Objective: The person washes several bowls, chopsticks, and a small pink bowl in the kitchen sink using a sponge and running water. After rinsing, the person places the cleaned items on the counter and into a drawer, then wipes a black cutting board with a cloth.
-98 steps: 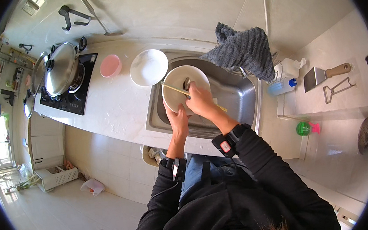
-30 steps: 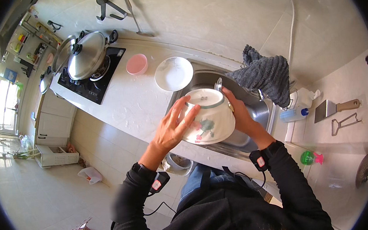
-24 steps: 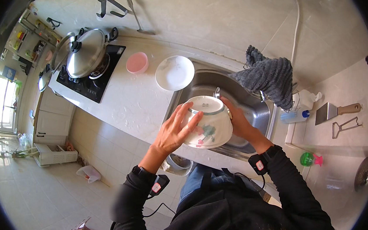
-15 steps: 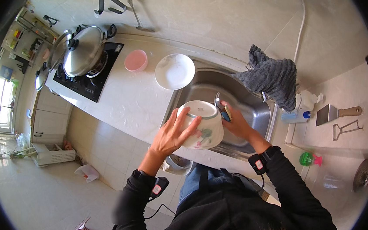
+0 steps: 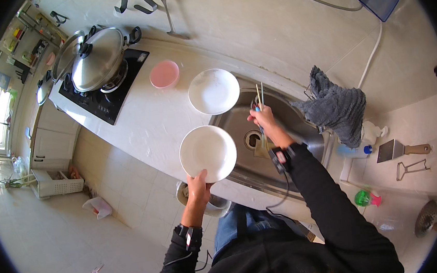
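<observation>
In the head view, the left hand (image 5: 198, 191) is clamped on the near rim of a white bowl (image 5: 208, 150), thumb inside and fingers mostly hidden beneath. The bowl is held mouth up above the worktop's (image 5: 129, 128) front edge, just beside the sink's (image 5: 301, 129) left edge; a rim hold probably leaves its inside unobstructed and lets one hand tilt it. The right hand (image 5: 264, 118) is closed round a thin bundle of utensils (image 5: 260, 95), pale chopsticks among them, over the sink's left half, perhaps bunched so that one grip manages them all; the other pieces are too small to tell. A white dish (image 5: 214, 91) stands by the sink's back left corner and a pink bowl (image 5: 164, 74) farther left, toward the worktop's back edge, seemingly to keep the front free.

Half a second ago the white bowl was bottom up, foot and floral outside showing, with the right hand just beside it. Now it is turned over in the left hand alone, and the right hand is well apart from it. The dish and pink bowl have stayed put on the worktop.
</observation>
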A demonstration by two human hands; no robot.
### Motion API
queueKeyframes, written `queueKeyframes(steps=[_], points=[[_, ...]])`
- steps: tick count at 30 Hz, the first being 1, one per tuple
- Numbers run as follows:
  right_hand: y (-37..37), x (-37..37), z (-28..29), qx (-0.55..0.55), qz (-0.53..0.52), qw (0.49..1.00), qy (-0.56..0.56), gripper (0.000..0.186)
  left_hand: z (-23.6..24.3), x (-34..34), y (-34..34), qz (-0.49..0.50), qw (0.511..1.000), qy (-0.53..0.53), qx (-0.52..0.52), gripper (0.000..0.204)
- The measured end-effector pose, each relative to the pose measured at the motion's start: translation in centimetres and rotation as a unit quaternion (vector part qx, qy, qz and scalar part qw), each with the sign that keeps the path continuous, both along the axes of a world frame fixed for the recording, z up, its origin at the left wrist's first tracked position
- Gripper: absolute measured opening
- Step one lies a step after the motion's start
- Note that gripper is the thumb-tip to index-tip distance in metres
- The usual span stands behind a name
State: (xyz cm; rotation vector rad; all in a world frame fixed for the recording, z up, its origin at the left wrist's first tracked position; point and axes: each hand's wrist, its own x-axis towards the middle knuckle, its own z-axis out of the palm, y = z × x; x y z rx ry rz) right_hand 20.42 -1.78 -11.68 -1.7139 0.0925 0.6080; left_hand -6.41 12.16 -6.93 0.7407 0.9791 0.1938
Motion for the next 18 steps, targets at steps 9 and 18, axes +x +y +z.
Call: queueKeyframes(steps=[9,18], points=[[7.1,4.1,-4.4,-0.089,-0.060,0.988,0.109,0.031,0.4,-2.1,0.7,0.094,0.995,0.020,-0.005,0.049],[4.2,3.1,-3.7,0.015,-0.006,0.999,0.045,0.013,-0.3,-4.1,2.1,0.107,0.994,0.028,0.012,0.047]])
